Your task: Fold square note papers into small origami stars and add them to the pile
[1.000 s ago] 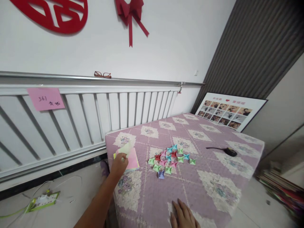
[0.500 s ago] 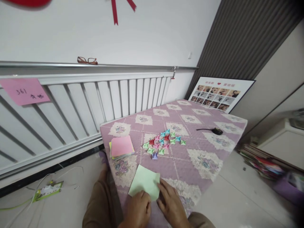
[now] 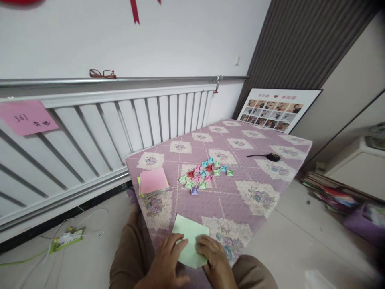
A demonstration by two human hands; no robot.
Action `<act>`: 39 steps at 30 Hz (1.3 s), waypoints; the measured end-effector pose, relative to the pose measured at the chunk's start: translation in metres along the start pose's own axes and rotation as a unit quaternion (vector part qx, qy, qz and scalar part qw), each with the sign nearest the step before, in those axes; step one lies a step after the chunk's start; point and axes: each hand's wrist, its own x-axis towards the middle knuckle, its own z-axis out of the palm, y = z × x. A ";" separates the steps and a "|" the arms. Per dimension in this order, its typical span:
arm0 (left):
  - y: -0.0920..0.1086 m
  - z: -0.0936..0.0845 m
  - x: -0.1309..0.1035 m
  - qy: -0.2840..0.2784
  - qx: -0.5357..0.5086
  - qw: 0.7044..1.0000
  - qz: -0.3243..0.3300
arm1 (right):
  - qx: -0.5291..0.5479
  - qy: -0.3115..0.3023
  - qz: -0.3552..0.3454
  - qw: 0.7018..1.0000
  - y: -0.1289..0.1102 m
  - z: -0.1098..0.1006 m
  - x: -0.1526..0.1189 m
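Observation:
A light green square sheet of paper (image 3: 190, 231) lies near the close corner of the cloth-covered table. My left hand (image 3: 165, 259) is at the sheet's lower left, fingers spread and thumb apart, with fingertips on its edge. At the right side my right hand (image 3: 215, 257) has its fingers curled over the sheet's edge, gripping it; the thumb is hidden. Farther up the table sits a group of small folded paper pieces (image 3: 203, 173) in green, blue, pink, red and purple. To their left is a stack of coloured paper sheets (image 3: 154, 181), pink on top.
The purple floral tablecloth (image 3: 222, 204) covers the table. A black object with a thin tail (image 3: 273, 157) lies on its right part. A photo board (image 3: 270, 110) leans at the far end. Glasses (image 3: 102, 74) rest on the pipe above the radiator (image 3: 138, 116). A power strip (image 3: 67, 239) is on the floor.
My left hand has gone from a closed fist on the sheet to spread fingers at its left edge. My right hand's fingers have curled farther over the right edge. The sheet sits slightly nearer.

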 end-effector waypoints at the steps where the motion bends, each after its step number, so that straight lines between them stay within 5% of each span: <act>1: -0.008 -0.005 -0.001 0.016 0.017 0.999 -0.024 | 0.012 0.000 -0.009 1.000 0.000 -0.001 -0.001; 8: -0.033 -0.015 0.013 0.004 0.009 0.999 -0.033 | 0.059 -0.034 0.010 0.998 -0.010 -0.011 0.003; 13: -0.025 -0.004 0.013 -0.014 -0.006 0.999 -0.048 | 0.070 0.004 0.089 0.994 -0.015 -0.011 -0.003; 19: -0.011 -0.008 0.013 -0.010 0.028 0.980 -0.197 | 0.041 0.110 0.223 0.968 -0.012 0.009 -0.011; 23: -0.007 -0.014 0.022 -0.023 0.055 0.972 -0.228 | 0.011 0.119 0.258 0.959 -0.012 0.015 -0.003; 26: -0.006 -0.009 0.022 0.029 0.055 0.968 -0.242 | -0.005 0.099 0.261 0.960 -0.013 0.016 0.002; 30: -0.004 0.007 0.014 0.079 0.090 0.983 -0.142 | -0.015 0.092 0.261 0.961 -0.014 0.014 0.004; 34: -0.006 0.025 0.011 0.006 0.117 0.991 0.061 | -0.028 0.099 0.247 0.964 -0.015 0.015 0.003; 39: -0.017 0.033 0.010 -0.084 0.112 0.987 0.081 | -0.049 0.096 0.239 0.965 -0.016 0.018 0.003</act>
